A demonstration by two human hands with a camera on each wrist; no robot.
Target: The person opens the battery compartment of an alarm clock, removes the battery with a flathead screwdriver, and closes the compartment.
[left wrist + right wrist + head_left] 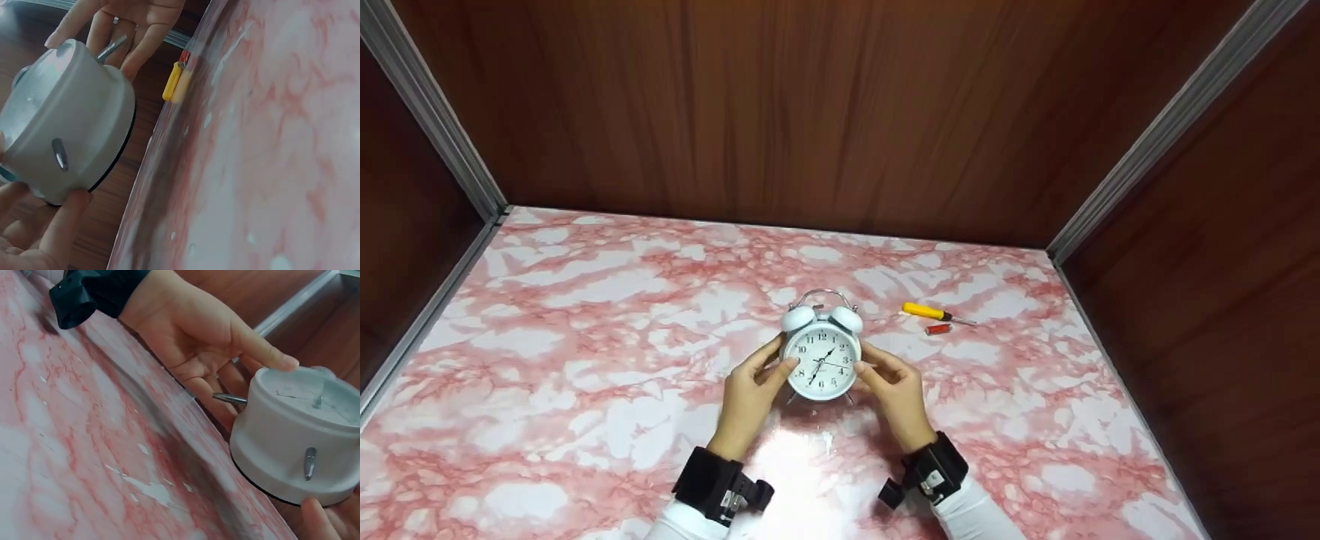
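A white twin-bell alarm clock (822, 361) faces up toward the head camera, gripped between both hands. My left hand (751, 388) holds its left side, thumb on the front rim and fingers behind. On the opposite side my right hand (898, 390) grips it the same way. Both wrist views show the clock's white casing (84, 118) and its short metal feet; in the right wrist view the clock (298, 433) appears raised off the tabletop. Its back is hidden from the head view.
To the right of the clock lie a yellow-handled screwdriver (926, 310) and a red battery (938, 329). The pink-and-white marbled tabletop (607, 345) is bounded by brown wood-grain panels (780, 112) at the back and sides.
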